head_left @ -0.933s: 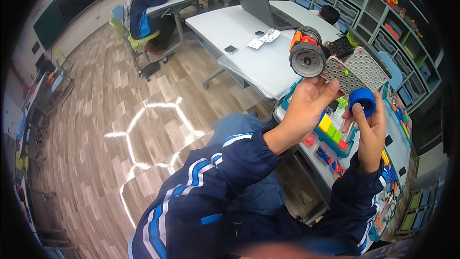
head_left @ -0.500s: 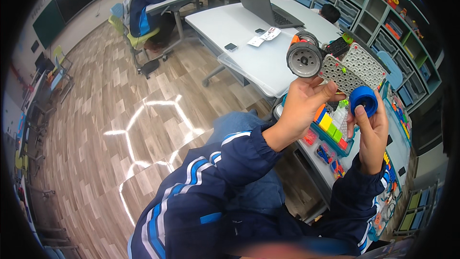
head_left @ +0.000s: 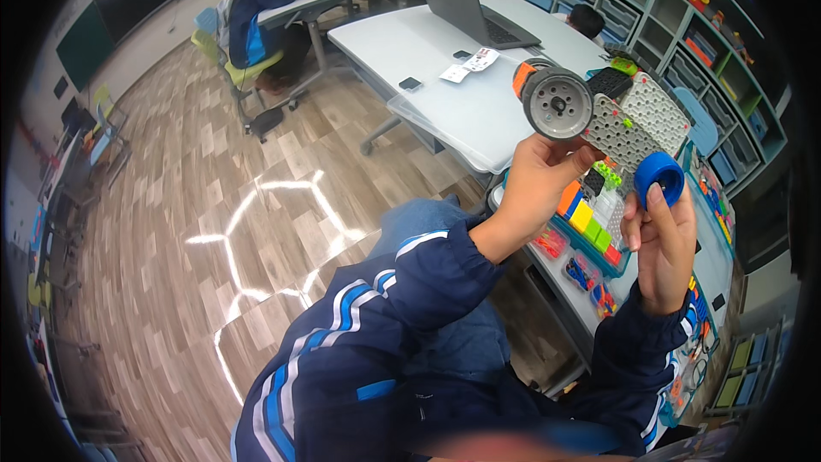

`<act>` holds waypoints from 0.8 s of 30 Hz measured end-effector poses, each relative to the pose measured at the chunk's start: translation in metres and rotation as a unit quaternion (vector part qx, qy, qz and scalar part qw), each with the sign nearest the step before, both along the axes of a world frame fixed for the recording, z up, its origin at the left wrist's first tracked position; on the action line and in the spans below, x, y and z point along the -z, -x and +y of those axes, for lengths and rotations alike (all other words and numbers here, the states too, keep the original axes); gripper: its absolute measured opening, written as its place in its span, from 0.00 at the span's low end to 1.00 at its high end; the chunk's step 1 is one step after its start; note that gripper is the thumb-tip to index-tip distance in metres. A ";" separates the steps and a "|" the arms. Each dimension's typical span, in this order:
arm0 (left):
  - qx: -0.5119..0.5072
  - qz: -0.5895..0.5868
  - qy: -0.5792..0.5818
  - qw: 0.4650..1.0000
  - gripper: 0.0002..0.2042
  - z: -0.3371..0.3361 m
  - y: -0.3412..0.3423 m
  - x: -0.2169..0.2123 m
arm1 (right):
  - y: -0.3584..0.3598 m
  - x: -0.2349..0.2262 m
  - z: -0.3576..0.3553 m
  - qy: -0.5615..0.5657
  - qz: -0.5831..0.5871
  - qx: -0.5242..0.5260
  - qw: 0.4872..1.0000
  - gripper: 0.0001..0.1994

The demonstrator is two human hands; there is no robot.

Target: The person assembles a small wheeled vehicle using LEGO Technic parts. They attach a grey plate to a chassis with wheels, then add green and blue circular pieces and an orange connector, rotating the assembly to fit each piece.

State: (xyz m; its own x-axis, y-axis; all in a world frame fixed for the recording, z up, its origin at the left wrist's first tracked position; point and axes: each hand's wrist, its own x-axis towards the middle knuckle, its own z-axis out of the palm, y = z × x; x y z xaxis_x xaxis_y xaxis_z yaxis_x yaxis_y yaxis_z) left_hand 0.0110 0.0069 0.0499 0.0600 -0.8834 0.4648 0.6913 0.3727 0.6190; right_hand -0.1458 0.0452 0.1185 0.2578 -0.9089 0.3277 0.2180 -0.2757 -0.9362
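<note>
Right now, upper right of the frame, our left hand (head_left: 537, 184) pinches the stiff, light toy car (head_left: 599, 115) by its plate, while our right hand (head_left: 660, 239) fingers curl around a blue wheel (head_left: 658, 178).

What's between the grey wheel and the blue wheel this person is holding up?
In the head view, a grey perforated plate lies between the grey wheel and the blue wheel.

Left hand (head_left: 539, 184), right hand (head_left: 660, 244) raised, gripping.
</note>
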 end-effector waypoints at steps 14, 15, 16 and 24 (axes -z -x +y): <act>0.093 0.127 0.077 0.984 0.29 -0.003 0.012 0.001 | -0.012 0.020 -0.011 0.049 0.048 0.064 0.996 0.28; 0.106 0.106 0.095 0.984 0.30 -0.005 0.008 -0.001 | -0.013 0.019 -0.011 0.064 0.040 0.050 0.996 0.29; 0.121 0.086 0.111 0.983 0.31 -0.007 0.005 -0.002 | -0.013 0.019 -0.011 0.058 0.031 0.040 0.997 0.29; 0.056 0.116 0.096 0.987 0.22 -0.027 -0.003 -0.014 | -0.005 0.009 -0.008 0.082 0.092 0.012 0.992 0.37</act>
State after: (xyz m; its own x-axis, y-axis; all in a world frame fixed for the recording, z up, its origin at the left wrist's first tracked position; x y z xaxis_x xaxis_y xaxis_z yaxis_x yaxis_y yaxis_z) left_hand 0.0140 -0.0197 0.0639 0.0925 -0.7870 0.6100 0.8498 0.3816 0.3635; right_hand -0.1409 0.0373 0.1095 0.3059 -0.8541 0.4205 0.0394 -0.4300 -0.9020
